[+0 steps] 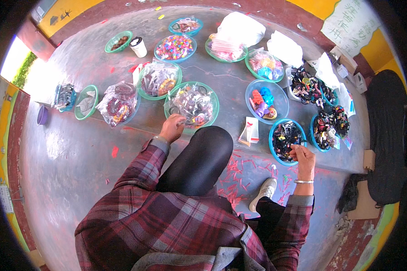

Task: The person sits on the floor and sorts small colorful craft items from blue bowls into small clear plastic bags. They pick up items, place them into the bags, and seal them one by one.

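At the near rim of a green basin (215, 118), my left hand (172, 128) is closed, thumb and fingers pinched; whatever they hold is too small to make out. That basin is heaped with small items in clear plastic bags (192, 101). Over the right edge of a blue basin (272, 147), my right hand (304, 159) has its fingers bent together in a pinch, and what is between them cannot be made out. Black hair ties (286, 134), some with coloured bits, fill this basin. A bracelet circles the right wrist.
A wide blue basin (249, 108) with orange, blue and purple bundles stands between my hands, farther off. White cards (252, 128) lie nearer. More basins, a paper cup (138, 47) and white bags (242, 27) spread behind. Red scraps (237, 174) litter the floor by my shoe (264, 192).
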The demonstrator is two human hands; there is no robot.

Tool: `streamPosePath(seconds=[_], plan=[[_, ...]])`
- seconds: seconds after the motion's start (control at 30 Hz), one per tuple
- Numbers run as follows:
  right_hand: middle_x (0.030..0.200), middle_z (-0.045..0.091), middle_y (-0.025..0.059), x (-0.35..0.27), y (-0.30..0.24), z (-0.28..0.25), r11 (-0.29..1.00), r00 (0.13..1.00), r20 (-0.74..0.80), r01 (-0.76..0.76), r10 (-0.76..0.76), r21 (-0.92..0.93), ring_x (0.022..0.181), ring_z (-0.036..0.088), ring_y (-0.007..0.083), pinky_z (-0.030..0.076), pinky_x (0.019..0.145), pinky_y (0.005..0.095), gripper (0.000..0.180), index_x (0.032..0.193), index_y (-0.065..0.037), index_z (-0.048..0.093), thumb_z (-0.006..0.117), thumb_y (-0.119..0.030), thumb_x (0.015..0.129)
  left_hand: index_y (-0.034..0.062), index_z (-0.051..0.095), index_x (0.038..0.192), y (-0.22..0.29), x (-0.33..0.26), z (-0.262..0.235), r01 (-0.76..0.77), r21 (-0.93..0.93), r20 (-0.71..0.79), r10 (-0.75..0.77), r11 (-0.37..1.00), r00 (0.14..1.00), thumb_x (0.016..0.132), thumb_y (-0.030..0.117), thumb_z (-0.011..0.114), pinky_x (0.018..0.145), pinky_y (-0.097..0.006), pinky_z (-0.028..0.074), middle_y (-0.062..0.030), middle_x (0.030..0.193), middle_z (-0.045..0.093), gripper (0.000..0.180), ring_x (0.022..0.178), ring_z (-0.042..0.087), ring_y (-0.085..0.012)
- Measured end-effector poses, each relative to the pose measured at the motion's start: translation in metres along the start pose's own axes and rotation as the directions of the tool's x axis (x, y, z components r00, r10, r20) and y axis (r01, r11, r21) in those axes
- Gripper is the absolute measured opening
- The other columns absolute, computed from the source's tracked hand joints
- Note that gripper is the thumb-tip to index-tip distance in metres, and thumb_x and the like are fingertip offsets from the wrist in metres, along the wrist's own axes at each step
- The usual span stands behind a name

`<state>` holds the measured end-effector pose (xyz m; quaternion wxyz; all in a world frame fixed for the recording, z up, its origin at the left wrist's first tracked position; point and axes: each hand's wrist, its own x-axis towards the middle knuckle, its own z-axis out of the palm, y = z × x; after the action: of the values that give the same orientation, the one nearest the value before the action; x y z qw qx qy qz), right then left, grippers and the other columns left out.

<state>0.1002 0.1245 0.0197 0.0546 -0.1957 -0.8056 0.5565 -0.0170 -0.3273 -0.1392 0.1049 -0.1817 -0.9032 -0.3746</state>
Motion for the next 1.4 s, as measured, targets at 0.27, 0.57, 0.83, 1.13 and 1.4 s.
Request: streamPosePath(seconds=[0.27,0.57,0.83,1.13,1.4], plan=[[0.069,0.062,0.0048,0.0,0.004,0.0,1.0,1.0,0.006,0.007,-0.007,-0.01,0.059,0.054,0.0078,0.042,0.053,0.0202,0.021,0.085,0.001,0.065,0.054,-0.017,0.085,0.0028,0.058,0.093,0.0,-0.005,0.01,-0.011,-0.033,0.026,0.011,0.999,1.0,0.074,0.001,0.054,0.08,-0.037,0.044,-0.0153,0.094,0.057,0.02,0.095,0.053,-0.0315],[0.067,0.061,0.0039,0.0,-0.001,0.003,1.0,1.0,0.015,0.001,-0.001,-0.011,0.058,0.053,0.0077,0.042,0.053,0.0214,0.02,0.083,0.002,0.065,0.054,-0.015,0.083,0.0038,0.06,0.082,-0.035,0.005,0.04,-0.312,0.199,0.216,0.269,0.929,0.939,0.069,-0.001,0.048,0.072,-0.037,0.043,-0.0137,0.085,0.056,0.017,0.082,0.053,-0.0319],[0.067,0.062,0.0049,-0.001,-0.006,-0.036,0.998,0.983,-0.18,0.041,-0.034,0.039,0.059,0.055,0.0085,0.043,0.054,0.0214,0.023,0.083,0.001,0.066,0.054,-0.019,0.083,0.0034,0.059,0.097,0.009,0.023,0.005,-0.05,0.11,0.089,0.04,0.993,0.995,0.07,0.005,0.057,0.084,-0.037,0.042,-0.0149,0.101,0.056,0.027,0.097,0.053,-0.0306],[0.067,0.061,0.0033,-0.002,-0.009,-0.037,0.984,0.982,-0.187,0.02,0.014,0.176,0.059,0.055,0.0086,0.041,0.053,0.0201,0.02,0.081,-0.002,0.067,0.058,-0.019,0.08,-0.0007,0.061,0.088,0.124,0.089,-0.025,0.12,-0.374,-0.094,-0.166,0.92,0.982,0.086,0.021,0.052,0.071,-0.03,0.047,-0.0109,0.085,0.063,0.024,0.078,0.06,-0.0214],[0.067,0.061,0.0033,0.016,0.019,-0.037,0.994,0.981,-0.188,-0.022,0.041,0.105,0.057,0.055,0.0084,0.042,0.052,0.0207,0.018,0.081,-0.002,0.066,0.058,-0.018,0.08,0.002,0.057,0.087,0.308,0.148,-0.01,0.276,-0.948,0.293,-0.094,-0.16,0.952,0.088,0.025,0.05,0.071,-0.029,0.046,-0.0119,0.091,0.061,0.024,0.086,0.058,-0.0208]])
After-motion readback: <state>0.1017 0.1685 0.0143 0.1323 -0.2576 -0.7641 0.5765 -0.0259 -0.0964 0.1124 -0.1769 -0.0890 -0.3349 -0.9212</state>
